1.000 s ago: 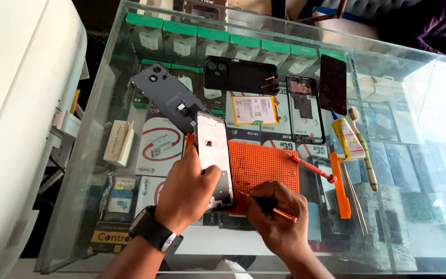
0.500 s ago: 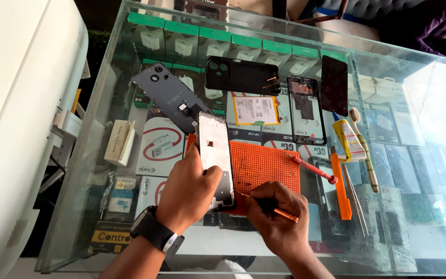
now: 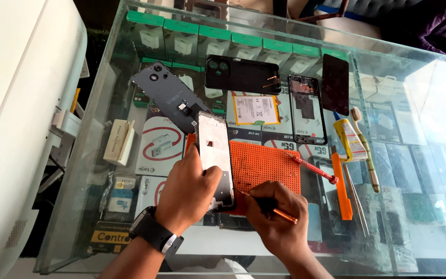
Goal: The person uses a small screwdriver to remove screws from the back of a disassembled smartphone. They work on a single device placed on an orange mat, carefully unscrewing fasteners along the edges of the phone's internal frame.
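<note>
Left hand (image 3: 187, 191), with a dark watch (image 3: 153, 231) at the wrist, is clasped over the lower part of a phone frame (image 3: 214, 155), fingers wrapped round its edge and pinning it down on the orange work mat (image 3: 267, 165). That frame shows a pale, silvery inner face and lies lengthwise away from the person, its far end just beside a grey phone back cover (image 3: 169, 101) that sits tilted on the glass table (image 3: 419, 119). Right hand (image 3: 280, 219) is closed around an orange-handled tool (image 3: 274, 211), gripped like a pen, with its thin tip touching the lower right edge of the frame (exactly what the tip meets is too small to tell).

Beyond the mat lie a black back cover (image 3: 243, 75) with camera openings, a flat battery (image 3: 255, 109) with a yellow rim, a stripped black phone body (image 3: 307, 109) and a dark screen panel (image 3: 335, 83). To the right of the mat are a red screwdriver (image 3: 311, 168), a glue tube (image 3: 349, 138), a long orange pry tool (image 3: 341, 188), a toothbrush (image 3: 365, 150) and tweezers (image 3: 356, 204), all lying well apart from both hands. Under the glass, boxed chargers with green tops (image 3: 233, 44) stand in a row, and a white casing (image 3: 21, 103) fills the left side of the view.
</note>
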